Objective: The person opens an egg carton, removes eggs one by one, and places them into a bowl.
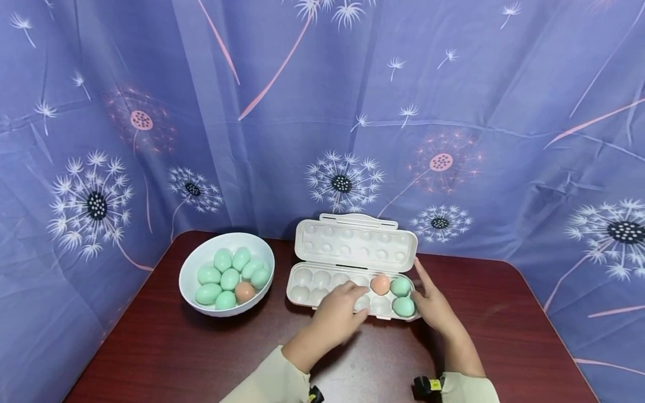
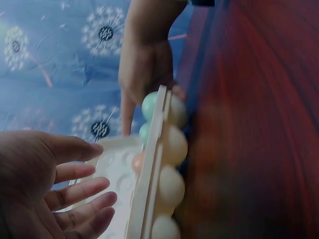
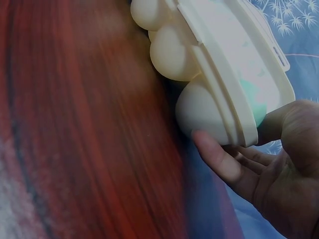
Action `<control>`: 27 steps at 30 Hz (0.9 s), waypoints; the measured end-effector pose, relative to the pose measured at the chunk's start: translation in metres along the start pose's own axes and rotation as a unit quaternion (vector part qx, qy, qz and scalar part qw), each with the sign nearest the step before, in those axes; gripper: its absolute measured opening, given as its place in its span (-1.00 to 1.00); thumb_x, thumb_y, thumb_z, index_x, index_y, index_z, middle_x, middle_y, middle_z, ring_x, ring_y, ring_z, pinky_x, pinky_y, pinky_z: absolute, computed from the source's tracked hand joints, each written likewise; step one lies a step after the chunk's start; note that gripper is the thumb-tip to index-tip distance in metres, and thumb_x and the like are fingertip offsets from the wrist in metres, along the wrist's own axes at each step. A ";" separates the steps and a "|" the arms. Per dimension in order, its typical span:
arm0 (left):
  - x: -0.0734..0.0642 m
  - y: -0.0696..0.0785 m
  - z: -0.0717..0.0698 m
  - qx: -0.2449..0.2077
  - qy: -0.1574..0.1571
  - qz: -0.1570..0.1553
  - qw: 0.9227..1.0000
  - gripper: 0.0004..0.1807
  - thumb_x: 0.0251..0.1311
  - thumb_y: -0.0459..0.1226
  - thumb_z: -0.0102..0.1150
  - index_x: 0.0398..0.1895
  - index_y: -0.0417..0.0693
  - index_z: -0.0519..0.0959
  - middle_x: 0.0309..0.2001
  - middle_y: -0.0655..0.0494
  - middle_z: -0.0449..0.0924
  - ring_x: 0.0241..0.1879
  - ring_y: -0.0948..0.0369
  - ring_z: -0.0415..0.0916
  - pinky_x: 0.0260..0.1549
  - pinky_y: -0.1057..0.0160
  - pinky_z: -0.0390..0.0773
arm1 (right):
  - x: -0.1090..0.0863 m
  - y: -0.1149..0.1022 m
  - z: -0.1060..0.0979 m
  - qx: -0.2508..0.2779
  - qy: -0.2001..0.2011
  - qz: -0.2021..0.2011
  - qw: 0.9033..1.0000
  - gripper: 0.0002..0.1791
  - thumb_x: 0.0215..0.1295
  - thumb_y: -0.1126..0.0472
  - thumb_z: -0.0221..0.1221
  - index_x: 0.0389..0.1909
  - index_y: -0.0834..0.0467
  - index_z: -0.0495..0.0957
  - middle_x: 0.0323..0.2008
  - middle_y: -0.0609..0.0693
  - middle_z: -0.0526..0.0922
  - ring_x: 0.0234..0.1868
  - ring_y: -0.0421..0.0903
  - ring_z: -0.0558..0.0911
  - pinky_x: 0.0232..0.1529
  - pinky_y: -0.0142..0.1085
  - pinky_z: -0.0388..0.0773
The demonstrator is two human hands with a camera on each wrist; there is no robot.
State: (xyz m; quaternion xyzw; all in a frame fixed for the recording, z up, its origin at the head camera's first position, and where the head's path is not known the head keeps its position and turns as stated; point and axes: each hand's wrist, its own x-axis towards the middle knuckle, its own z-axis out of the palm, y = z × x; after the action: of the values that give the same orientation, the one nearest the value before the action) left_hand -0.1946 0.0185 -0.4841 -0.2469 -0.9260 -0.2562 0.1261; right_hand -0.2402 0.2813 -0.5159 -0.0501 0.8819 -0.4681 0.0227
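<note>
An egg carton (image 1: 355,246), cream plastic, lies with its lid raised at the back of the table. Two green eggs (image 1: 401,287) occupy its right end, and an orange-brown egg (image 1: 380,284) sits beside them in the back row. My left hand (image 1: 336,314) hovers over the carton's front middle, fingers spread and holding nothing, as the left wrist view shows. With my right hand (image 1: 437,305) I hold the carton's right end; one finger (image 3: 219,157) touches an end cup (image 3: 202,112) from below, while another stretches up beside the lid.
Left of the carton stands a white bowl (image 1: 185,282) with several green eggs (image 1: 230,279) and one brown egg (image 1: 244,292). Behind the dark red table (image 1: 232,358) hangs a blue dandelion-print curtain (image 1: 272,157).
</note>
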 end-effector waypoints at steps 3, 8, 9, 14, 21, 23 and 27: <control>0.008 0.012 0.010 0.007 -0.017 0.004 1.000 -0.46 0.17 -0.05 0.40 0.21 0.02 0.60 -0.08 0.15 0.65 -0.11 0.20 0.63 -0.13 0.29 0.62 | 0.000 -0.001 -0.002 0.001 0.001 -0.002 1.000 -0.08 0.41 0.45 -0.02 0.65 -0.12 -0.19 0.15 0.38 0.57 0.06 0.14 0.63 -0.15 -0.40 0.58; 0.021 0.027 0.030 -0.001 -0.034 0.004 0.999 -0.40 0.16 -0.02 0.42 0.27 0.03 0.57 0.18 0.06 0.61 0.05 0.16 0.64 -0.03 0.24 0.64 | -0.001 -0.001 -0.003 0.014 -0.007 0.000 1.000 -0.08 0.42 0.46 -0.04 0.65 -0.13 -0.21 0.17 0.40 0.54 0.03 0.14 0.63 -0.20 -0.37 0.63; 0.022 0.029 0.034 -0.002 -0.034 0.006 0.999 -0.40 0.16 -0.03 0.43 0.26 0.02 0.57 0.21 0.05 0.60 0.06 0.15 0.64 -0.02 0.23 0.64 | -0.001 -0.001 -0.003 0.019 -0.010 0.002 1.000 -0.08 0.42 0.46 -0.05 0.65 -0.14 -0.22 0.18 0.40 0.53 0.03 0.14 0.63 -0.22 -0.36 0.64; 0.029 0.037 0.051 0.008 -0.036 0.002 0.999 -0.43 0.17 -0.02 0.41 0.25 0.04 0.58 0.15 0.07 0.61 0.04 0.20 0.62 -0.09 0.30 0.64 | -0.001 0.000 -0.002 0.027 -0.016 0.004 1.000 -0.07 0.42 0.46 -0.08 0.64 -0.19 -0.23 0.20 0.42 0.50 -0.02 0.07 0.64 -0.30 -0.31 0.69; 0.037 0.042 0.068 0.010 -0.010 -0.002 1.000 -0.47 0.12 -0.05 0.44 0.16 0.03 0.62 0.02 0.12 0.60 -0.11 0.26 0.59 -0.23 0.38 0.60 | -0.001 0.000 -0.001 0.041 -0.022 0.007 0.999 -0.08 0.43 0.46 -0.10 0.64 -0.22 -0.23 0.21 0.45 0.47 -0.17 -0.06 0.66 -0.42 -0.22 0.71; 0.037 0.043 0.070 0.014 -0.008 -0.002 1.000 -0.49 0.12 -0.05 0.44 0.14 0.02 0.63 -0.03 0.14 0.60 -0.15 0.27 0.57 -0.29 0.39 0.57 | -0.001 0.000 -0.001 0.039 -0.026 0.005 0.999 -0.08 0.43 0.46 -0.10 0.64 -0.19 -0.26 0.22 0.46 0.46 -0.17 -0.04 0.66 -0.43 -0.21 0.71; 0.038 0.042 0.076 0.023 -0.007 -0.006 1.000 -0.52 0.13 -0.03 0.42 0.11 0.03 0.64 -0.07 0.16 0.59 -0.15 0.27 0.56 -0.32 0.39 0.56 | 0.000 0.000 0.000 0.029 -0.022 0.006 0.999 -0.08 0.43 0.46 -0.10 0.64 -0.21 -0.24 0.22 0.45 0.48 -0.10 0.04 0.66 -0.40 -0.24 0.70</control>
State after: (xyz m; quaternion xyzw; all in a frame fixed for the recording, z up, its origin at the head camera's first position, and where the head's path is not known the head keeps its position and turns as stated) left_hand -0.2130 0.1056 -0.5170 -0.2407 -0.9339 -0.2338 0.1234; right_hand -0.2405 0.2816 -0.5162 -0.0543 0.8675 -0.4923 0.0466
